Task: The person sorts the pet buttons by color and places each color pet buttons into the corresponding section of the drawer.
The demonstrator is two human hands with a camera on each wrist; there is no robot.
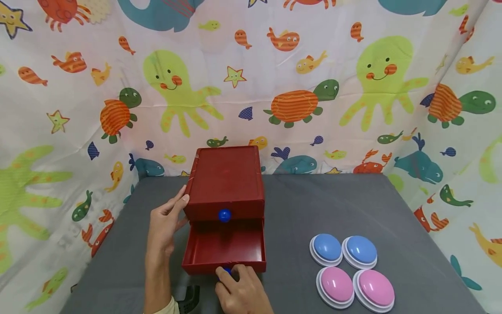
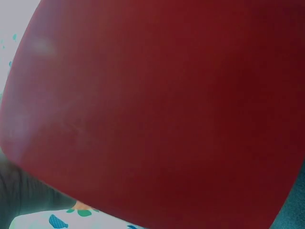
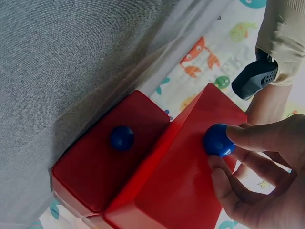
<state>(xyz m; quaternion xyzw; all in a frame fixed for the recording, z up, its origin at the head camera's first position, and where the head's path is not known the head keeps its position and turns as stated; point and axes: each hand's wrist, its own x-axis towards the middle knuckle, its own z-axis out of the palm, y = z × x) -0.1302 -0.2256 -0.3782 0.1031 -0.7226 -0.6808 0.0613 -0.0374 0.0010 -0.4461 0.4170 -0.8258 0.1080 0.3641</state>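
Note:
A red two-drawer box [image 1: 229, 174] stands on the grey table, its upper drawer closed with a round blue knob [image 1: 225, 215] at the front. Below it, the lower drawer [image 1: 239, 250] is pulled out, its bare red floor showing. My right hand [image 1: 245, 290] pinches the blue knob [image 3: 218, 140] of the lower drawer between thumb and fingers, clearest in the right wrist view. Along the box's left side, my left hand [image 1: 162, 224] rests with extended fingers, the fingertips near the top edge. The red side wall [image 2: 152, 114] fills most of the left wrist view.
To the right on the grey table [image 1: 290, 209] sit two blue domed buttons [image 1: 327, 247] and two pink ones [image 1: 337, 284], all with white bases. A white curtain [image 1: 251, 65] printed with sea animals surrounds the table's back and sides.

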